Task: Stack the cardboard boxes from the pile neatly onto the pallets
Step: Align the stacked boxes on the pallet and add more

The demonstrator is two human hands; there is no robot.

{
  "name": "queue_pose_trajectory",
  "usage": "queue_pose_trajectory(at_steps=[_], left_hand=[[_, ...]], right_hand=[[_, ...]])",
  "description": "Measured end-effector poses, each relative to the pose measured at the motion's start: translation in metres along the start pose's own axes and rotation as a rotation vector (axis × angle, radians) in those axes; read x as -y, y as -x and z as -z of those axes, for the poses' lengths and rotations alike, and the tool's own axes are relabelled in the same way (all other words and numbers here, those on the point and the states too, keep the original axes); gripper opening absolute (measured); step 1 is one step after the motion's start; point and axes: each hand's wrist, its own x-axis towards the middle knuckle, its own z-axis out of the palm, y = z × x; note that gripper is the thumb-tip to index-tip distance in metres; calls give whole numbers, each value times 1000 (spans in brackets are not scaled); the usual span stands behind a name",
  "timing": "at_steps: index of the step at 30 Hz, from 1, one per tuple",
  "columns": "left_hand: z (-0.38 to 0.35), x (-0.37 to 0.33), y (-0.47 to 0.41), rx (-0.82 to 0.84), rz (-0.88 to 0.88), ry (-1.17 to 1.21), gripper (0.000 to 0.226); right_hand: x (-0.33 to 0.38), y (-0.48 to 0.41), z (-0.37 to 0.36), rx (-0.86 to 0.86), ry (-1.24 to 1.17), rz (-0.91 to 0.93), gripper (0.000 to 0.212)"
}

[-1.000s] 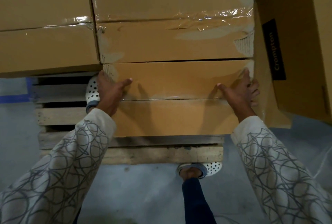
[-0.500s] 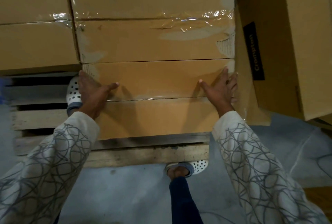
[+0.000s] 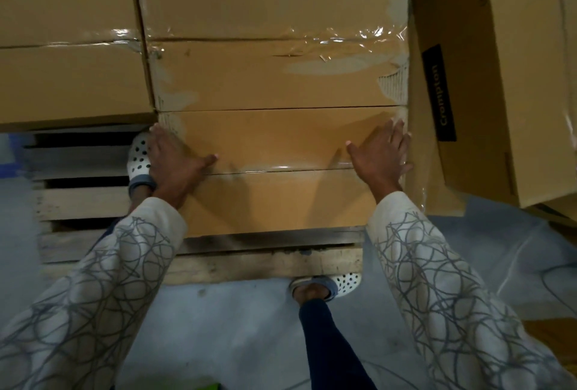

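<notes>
A flat brown cardboard box (image 3: 274, 171) lies on the near right part of a wooden pallet (image 3: 249, 261), its far edge against a taped box (image 3: 268, 46) behind it. My left hand (image 3: 175, 161) rests flat on the box's far left corner, fingers straight, thumb spread. At the far right corner my right hand (image 3: 382, 152) lies flat the same way. Another taped box (image 3: 68, 46) sits on the pallet at the far left.
A large box marked Crompton (image 3: 499, 71) leans at the right, close to my right hand. My left foot in a white clog (image 3: 139, 158) stands on bare pallet slats left of the box; my right foot (image 3: 324, 286) is on the grey floor.
Both hands stay flat on the front box's far corners; my right hand has come up from the box's right edge onto its top. My view has shifted a little.
</notes>
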Motion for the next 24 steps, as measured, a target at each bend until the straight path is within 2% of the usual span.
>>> queue_pose_trajectory(at_steps=[6,11,13,17,21,24], left_hand=[[72,-18,95,139,-76,67,118],[174,-26,173,295,-236,52,105],[216,-23,193,286,-324,73,101],[272,2,240,224,-387,204,90],[290,39,318,151,-323,502,71],[293,74,380,108,-296,626,60]], right_hand=[[42,135,40,136,172,198,91],[112,277,84,205,111,234,86],[141,326,96,228,58,281,82],[179,407,112,243,-88,416,70],[148,459,135,216,-113,588,64],[85,494,154,152,-216,560,60]])
